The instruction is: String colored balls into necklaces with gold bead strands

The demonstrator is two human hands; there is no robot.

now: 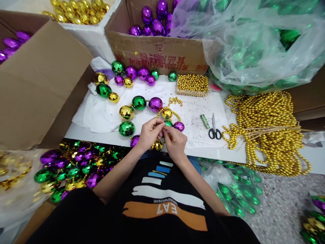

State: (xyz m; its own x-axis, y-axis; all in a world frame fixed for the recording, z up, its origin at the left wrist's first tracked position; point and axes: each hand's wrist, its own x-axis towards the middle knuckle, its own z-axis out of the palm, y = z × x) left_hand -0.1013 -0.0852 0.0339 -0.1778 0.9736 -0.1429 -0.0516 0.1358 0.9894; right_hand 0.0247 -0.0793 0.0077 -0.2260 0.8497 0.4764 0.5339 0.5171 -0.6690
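My left hand point(149, 135) and my right hand point(175, 140) meet over the near part of a bead necklace, fingertips pinched close together. Both are closed on the necklace, at a thin part too small to make out clearly. Around them lie its large faceted balls: a green ball point(126, 128), a gold ball point(127, 112), another green ball point(139, 102) and a purple ball point(155, 104). A strand of small gold beads point(175, 113) curves beyond my fingers, beside a smaller purple ball point(179, 126). My hands partly cover a green ball point(168, 124) and a gold ball point(156, 145).
Scissors point(214, 128) and a small green cylinder point(204, 121) lie at right, before piled gold bead strands point(269, 125). Behind are a box of gold beads point(192, 84), more ball strings point(131, 72) and a carton point(157, 51). An open carton point(43, 84) stands at left.
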